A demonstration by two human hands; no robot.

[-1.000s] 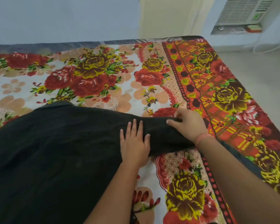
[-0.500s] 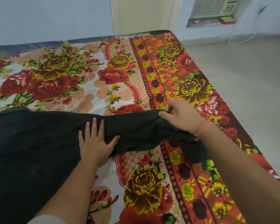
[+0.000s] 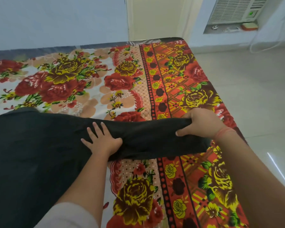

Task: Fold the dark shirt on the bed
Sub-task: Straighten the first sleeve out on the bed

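The dark shirt [image 3: 33, 155] lies spread over the left half of the bed [image 3: 122, 83], which has a bright floral cover. One sleeve stretches out to the right across the bed. My left hand [image 3: 100, 140] rests flat on the shirt where the sleeve meets the body, fingers spread. My right hand [image 3: 201, 124] is closed around the end of the sleeve, holding it slightly raised near the bed's right edge. A thin pink band circles my right wrist.
The bed's right edge drops to a pale tiled floor [image 3: 253, 96]. A window air conditioner [image 3: 234, 9] sits in the far right wall, with a cable hanging below. A pale wall and a cream door panel [image 3: 155, 17] stand behind the bed.
My right hand has drawn the sleeve farther right and now grips its end. My left hand stays pressed on the shirt. The view shifted.
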